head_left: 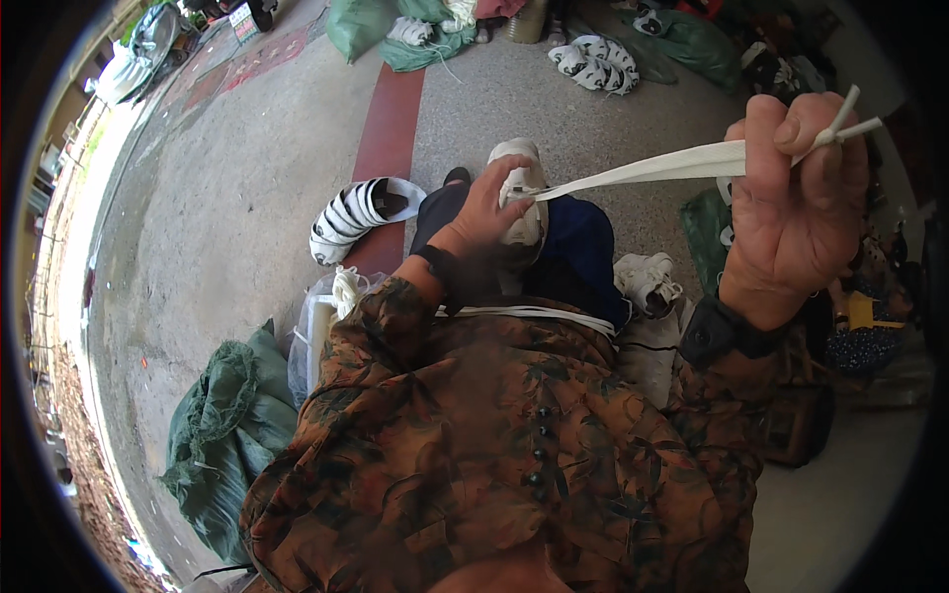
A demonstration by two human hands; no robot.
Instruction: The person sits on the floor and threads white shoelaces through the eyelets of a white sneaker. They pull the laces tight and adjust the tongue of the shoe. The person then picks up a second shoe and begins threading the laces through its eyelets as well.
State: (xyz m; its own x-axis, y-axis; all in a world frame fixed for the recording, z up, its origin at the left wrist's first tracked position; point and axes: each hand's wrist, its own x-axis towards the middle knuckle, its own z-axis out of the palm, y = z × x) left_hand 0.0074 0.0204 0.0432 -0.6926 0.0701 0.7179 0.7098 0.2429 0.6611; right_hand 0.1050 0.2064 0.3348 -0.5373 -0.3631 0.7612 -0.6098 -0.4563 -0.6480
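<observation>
A cream-white sneaker (527, 229) is between my knees, its toe pointing away from me. My left hand (479, 206) grips its side, thumb and forefinger parted over the lacing area. From the sneaker's eyelets a flat white shoelace (662, 166) runs taut up to the right. My right hand (799, 188), raised at the far right, is closed round the lace, and two lace tips stick out beyond its fingers. More white laces (534, 312) lie across my lap.
A stack of nested white shoes (346, 223) lies on the floor left of my legs, another stack (596, 64) farther off. White sneakers (648, 282) sit by my right thigh. Green sacks (232, 425) stand at lower left and along the back. A clear bag (306, 316) is at my left.
</observation>
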